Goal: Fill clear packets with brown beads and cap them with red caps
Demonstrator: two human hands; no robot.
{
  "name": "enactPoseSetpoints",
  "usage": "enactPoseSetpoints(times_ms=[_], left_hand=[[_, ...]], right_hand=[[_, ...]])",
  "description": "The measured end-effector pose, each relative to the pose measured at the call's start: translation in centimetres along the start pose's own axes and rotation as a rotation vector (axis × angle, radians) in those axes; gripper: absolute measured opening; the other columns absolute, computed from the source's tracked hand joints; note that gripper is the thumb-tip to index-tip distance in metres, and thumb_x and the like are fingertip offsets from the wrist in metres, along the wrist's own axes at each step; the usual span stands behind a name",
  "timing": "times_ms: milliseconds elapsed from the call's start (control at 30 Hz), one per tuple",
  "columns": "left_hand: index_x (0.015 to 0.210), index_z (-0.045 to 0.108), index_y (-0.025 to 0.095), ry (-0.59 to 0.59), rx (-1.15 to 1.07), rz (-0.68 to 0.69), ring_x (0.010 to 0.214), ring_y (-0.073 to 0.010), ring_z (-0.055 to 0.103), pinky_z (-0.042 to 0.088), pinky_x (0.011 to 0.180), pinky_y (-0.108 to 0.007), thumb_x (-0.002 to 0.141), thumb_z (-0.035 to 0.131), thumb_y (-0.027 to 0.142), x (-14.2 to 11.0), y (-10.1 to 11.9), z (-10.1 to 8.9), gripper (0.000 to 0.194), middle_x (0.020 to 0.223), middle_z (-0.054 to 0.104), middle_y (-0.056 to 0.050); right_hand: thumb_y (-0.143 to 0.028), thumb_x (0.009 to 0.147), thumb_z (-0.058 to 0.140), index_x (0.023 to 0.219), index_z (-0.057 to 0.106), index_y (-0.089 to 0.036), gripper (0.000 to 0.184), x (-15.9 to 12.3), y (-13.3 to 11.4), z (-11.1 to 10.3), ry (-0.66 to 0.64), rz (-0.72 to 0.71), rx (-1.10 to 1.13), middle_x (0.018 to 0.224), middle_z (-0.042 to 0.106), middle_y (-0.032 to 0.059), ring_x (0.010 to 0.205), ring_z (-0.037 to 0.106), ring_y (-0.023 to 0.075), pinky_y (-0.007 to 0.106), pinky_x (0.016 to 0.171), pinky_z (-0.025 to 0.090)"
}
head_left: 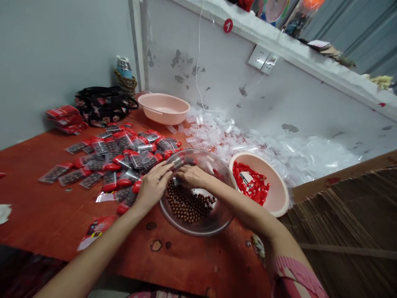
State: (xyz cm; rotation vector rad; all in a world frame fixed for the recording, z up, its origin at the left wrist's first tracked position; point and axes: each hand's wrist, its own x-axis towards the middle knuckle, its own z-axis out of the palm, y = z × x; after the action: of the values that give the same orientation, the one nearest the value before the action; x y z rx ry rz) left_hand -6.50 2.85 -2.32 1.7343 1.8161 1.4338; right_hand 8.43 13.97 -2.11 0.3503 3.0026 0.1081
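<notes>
A clear plastic bowl holds a pile of shiny brown beads. At the bowl's left rim, my left hand is closed on a small clear plastic case, partly covered by the fingers. My right hand reaches over the bowl from the right, its fingers bent together beside the case and above the beads. Whatever those fingertips hold is hidden. Left of the bowl lies a heap of clear cases with red caps, filled with dark beads.
A pale basin of red caps stands right of the bowl. Loose clear cases lie along the wall. Behind are a pink basin and a floral bag. Stacked cardboard borders the right side.
</notes>
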Motion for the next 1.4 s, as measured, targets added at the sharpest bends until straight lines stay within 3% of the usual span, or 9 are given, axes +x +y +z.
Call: enactPoseSetpoints(times_ms=[200, 500, 700, 833, 933, 1033, 1200, 1300, 1400], left_hand=[[0.107, 0.061, 0.016, 0.041, -0.014, 0.068, 0.114, -0.0191, 0.048, 0.038, 0.099, -0.040, 0.085, 0.042, 0.024, -0.5, -0.6, 1.0, 0.030, 0.111, 0.063, -0.006], [0.108, 0.061, 0.015, 0.065, -0.014, 0.086, 0.113, -0.0182, 0.050, 0.040, 0.098, -0.037, 0.085, 0.041, 0.018, -0.6, -0.6, 1.0, 0.031, 0.111, 0.063, -0.007], [0.108, 0.061, 0.014, 0.075, -0.016, 0.079, 0.113, -0.0180, 0.050, 0.039, 0.098, -0.036, 0.086, 0.041, 0.020, -0.7, -0.7, 1.1, 0.031, 0.111, 0.063, -0.007], [0.108, 0.061, 0.014, 0.069, 0.009, 0.088, 0.113, -0.0187, 0.050, 0.038, 0.099, -0.037, 0.086, 0.040, 0.022, -0.6, -0.4, 0.6, 0.032, 0.111, 0.063, -0.008], [0.110, 0.060, 0.014, 0.048, 0.021, 0.118, 0.113, -0.0192, 0.050, 0.035, 0.101, -0.037, 0.085, 0.040, 0.023, -0.9, 0.7, 0.1, 0.033, 0.113, 0.062, -0.008], [0.116, 0.056, 0.014, -0.068, -0.021, 0.095, 0.111, -0.0208, 0.052, 0.037, 0.098, -0.036, 0.082, 0.047, 0.029, -1.2, 2.6, -0.2, 0.039, 0.118, 0.059, -0.009], [0.114, 0.059, 0.015, -0.353, -0.265, -0.083, 0.100, -0.0219, 0.060, 0.044, 0.089, -0.032, 0.078, 0.053, 0.031, -1.0, 5.1, 1.1, 0.040, 0.111, 0.064, -0.007], [0.110, 0.061, 0.013, -0.409, -0.460, -0.140, 0.094, -0.0226, 0.062, 0.047, 0.083, -0.032, 0.075, 0.055, 0.028, -0.4, 5.4, 2.3, 0.038, 0.105, 0.066, -0.008], [0.108, 0.063, 0.013, -0.498, -0.598, -0.221, 0.086, -0.0236, 0.063, 0.050, 0.075, -0.032, 0.072, 0.060, 0.031, -0.1, 5.1, 3.1, 0.040, 0.100, 0.068, -0.008]], right_hand=[[-0.013, 0.079, 0.047, 0.090, 0.057, -0.010, 0.016, -3.7, 0.6, 0.1, -0.162, 0.126, -0.072, 0.092, 0.059, 0.0127, 0.089, 0.054, 0.0204, 0.032, 0.078, 0.042], [-0.017, 0.075, 0.054, 0.097, 0.056, -0.007, 0.024, 0.7, -3.7, 1.3, -0.019, -0.054, 0.124, 0.094, 0.059, 0.0138, 0.085, 0.055, 0.0206, 0.030, 0.074, 0.043], [-0.023, 0.068, 0.065, 0.098, 0.057, -0.012, 0.033, -0.4, -4.3, 0.7, 0.023, 0.129, 0.679, 0.088, 0.061, 0.0058, 0.076, 0.056, 0.0163, 0.027, 0.070, 0.043], [-0.022, 0.067, 0.066, 0.101, 0.055, -0.018, 0.036, -2.4, -4.0, -0.1, 0.121, 0.231, 1.159, 0.092, 0.060, 0.0014, 0.083, 0.056, 0.0145, 0.027, 0.077, 0.044], [-0.024, 0.065, 0.068, 0.103, 0.054, -0.020, 0.040, -4.0, -3.8, -0.9, 0.222, 0.251, 1.537, 0.094, 0.060, 0.0003, 0.086, 0.057, 0.0138, 0.029, 0.081, 0.044], [-0.024, 0.062, 0.072, 0.101, 0.055, -0.019, 0.042, -5.5, -3.8, -1.9, 0.347, 0.273, 1.730, 0.092, 0.060, 0.0003, 0.084, 0.058, 0.0131, 0.030, 0.082, 0.045], [-0.028, 0.067, 0.069, 0.099, 0.057, -0.017, 0.035, -7.6, -3.8, -2.4, 0.433, 0.313, 1.719, 0.083, 0.061, 0.0001, 0.071, 0.060, 0.0117, 0.030, 0.073, 0.050], [-0.032, 0.070, 0.067, 0.096, 0.057, -0.016, 0.032, -8.9, -3.3, -2.1, 0.530, 0.389, 1.525, 0.079, 0.061, 0.0000, 0.067, 0.060, 0.0112, 0.027, 0.066, 0.050], [-0.031, 0.072, 0.066, 0.111, 0.050, -0.019, 0.044, -10.3, -2.4, -2.5, 0.614, 0.333, 1.235, 0.095, 0.060, 0.0040, 0.076, 0.060, 0.0124, 0.026, 0.069, 0.050]])
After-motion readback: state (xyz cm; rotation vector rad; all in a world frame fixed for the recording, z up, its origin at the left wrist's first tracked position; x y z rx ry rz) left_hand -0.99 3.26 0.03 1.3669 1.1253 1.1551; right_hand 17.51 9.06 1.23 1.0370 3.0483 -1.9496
